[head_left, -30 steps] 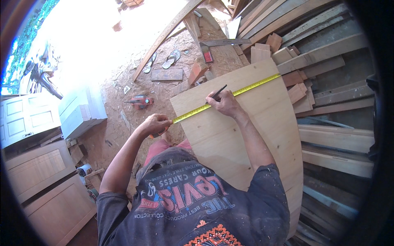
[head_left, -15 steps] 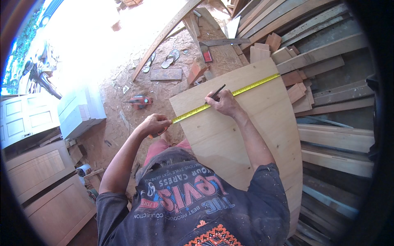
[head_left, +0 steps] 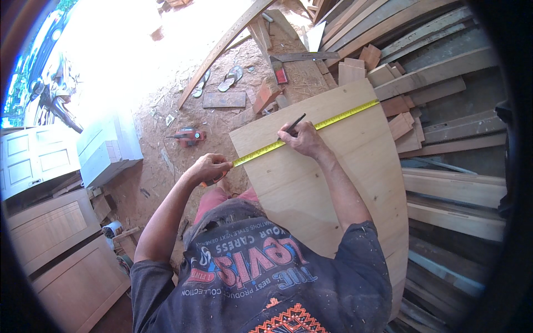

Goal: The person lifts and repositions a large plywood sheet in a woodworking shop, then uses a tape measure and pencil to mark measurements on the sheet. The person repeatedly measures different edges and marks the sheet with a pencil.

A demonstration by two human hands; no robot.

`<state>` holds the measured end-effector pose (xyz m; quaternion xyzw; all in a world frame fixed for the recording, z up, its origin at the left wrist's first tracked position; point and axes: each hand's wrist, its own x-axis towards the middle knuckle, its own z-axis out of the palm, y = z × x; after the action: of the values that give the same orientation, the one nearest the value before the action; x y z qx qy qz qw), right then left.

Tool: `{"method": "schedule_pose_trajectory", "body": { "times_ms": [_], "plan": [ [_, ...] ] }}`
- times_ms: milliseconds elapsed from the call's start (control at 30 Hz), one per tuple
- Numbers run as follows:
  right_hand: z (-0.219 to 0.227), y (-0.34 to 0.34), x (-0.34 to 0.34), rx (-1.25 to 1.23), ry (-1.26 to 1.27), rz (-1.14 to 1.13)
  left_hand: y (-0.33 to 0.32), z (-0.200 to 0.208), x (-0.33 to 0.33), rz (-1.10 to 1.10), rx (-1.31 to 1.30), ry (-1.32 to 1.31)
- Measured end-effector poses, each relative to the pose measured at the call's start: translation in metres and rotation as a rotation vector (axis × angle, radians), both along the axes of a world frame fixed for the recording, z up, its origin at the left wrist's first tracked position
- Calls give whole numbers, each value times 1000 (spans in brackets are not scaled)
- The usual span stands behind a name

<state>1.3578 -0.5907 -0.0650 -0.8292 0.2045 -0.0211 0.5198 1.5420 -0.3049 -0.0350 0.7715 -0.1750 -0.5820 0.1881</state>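
Note:
A yellow tape measure [head_left: 344, 115] is pulled out across a wide plywood sheet [head_left: 333, 177], reaching from its left edge to its right edge. Just off the left edge, my left hand [head_left: 211, 168] is closed around the tape's orange and dark case, which shows only partly under the fingers. My right hand [head_left: 306, 139] rests on the sheet beside the blade and pinches a dark pencil [head_left: 295, 122], its upper end slanting up to the right. The pencil's lower tip is hard to make out near the fingers.
A red power tool [head_left: 190, 137] lies on the dusty ground at the left, near a pair of sandals [head_left: 230, 79]. A metal square [head_left: 305, 56] lies on wood beyond the sheet. Stacked boards [head_left: 455, 183] line the right side; panelled doors [head_left: 55, 238] stand at the left.

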Motion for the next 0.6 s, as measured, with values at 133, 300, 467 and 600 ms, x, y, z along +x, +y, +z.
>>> {"method": "schedule_pose_trajectory", "body": {
  "times_ms": [133,300,467,600],
  "plan": [
    [1,0,1,-20,0,0,-1,-1,1,-6,-29,-15],
    [4,1,1,-8,-7,-4,-1,1,1,-5,12,-26],
    [3,0,1,-5,0,-4,-1,0,1,-16,-34,-35],
    [3,1,2,5,20,-18,-1,1,0,-10,-21,-31]
  ]
}}
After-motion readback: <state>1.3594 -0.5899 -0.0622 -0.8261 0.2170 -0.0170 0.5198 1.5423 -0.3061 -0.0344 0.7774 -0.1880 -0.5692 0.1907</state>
